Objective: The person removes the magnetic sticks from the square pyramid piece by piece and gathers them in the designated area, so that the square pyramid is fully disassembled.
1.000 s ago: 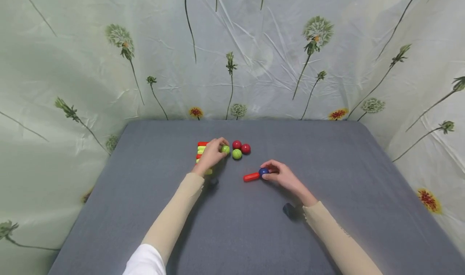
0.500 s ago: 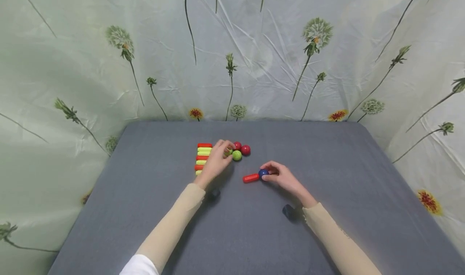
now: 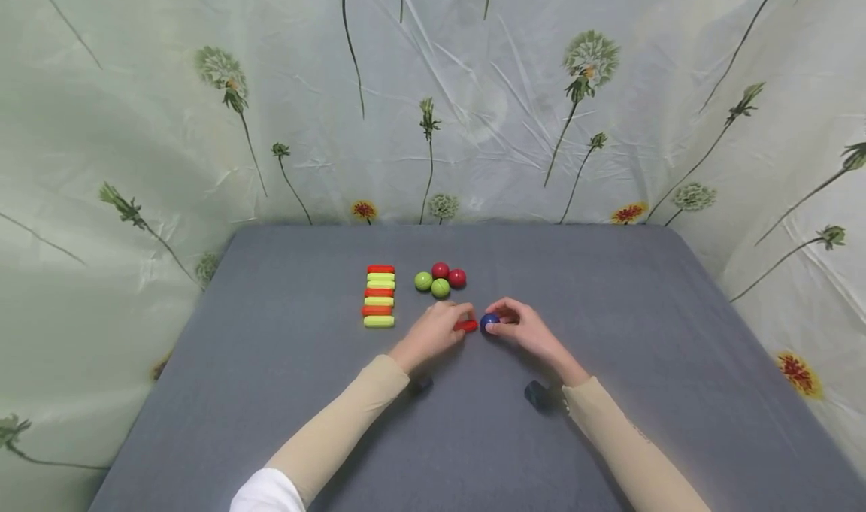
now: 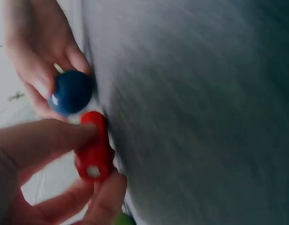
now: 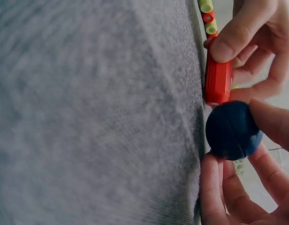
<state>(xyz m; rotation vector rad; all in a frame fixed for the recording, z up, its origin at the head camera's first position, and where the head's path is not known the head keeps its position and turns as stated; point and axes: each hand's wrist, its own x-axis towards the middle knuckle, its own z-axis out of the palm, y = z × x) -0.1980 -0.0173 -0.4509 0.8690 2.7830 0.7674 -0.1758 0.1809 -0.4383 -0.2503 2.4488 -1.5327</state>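
My left hand (image 3: 433, 331) pinches a short red rod (image 3: 468, 325) between thumb and fingers; the left wrist view shows a pale round spot in the rod's near end. Just to the right, my right hand (image 3: 529, 330) holds a dark blue ball (image 3: 489, 322) in its fingertips. Rod and ball lie nearly in line, close together; in the head view a narrow gap shows between them. The right wrist view has the ball (image 5: 232, 130) right by the end of the ribbed red rod (image 5: 218, 77). Whether they touch there, I cannot tell.
Several red and yellow-green rods (image 3: 379, 301) lie stacked in a column on the grey table (image 3: 284, 362), to the left. Behind my left hand sit two green balls (image 3: 423, 281) and two red balls (image 3: 457, 278) in a cluster. A flowered curtain (image 3: 501, 121) hangs behind.
My left hand has let go of a green ball, leaving it beside the others, then moved right and toward me onto the red rod. The right hand stays with the blue ball.
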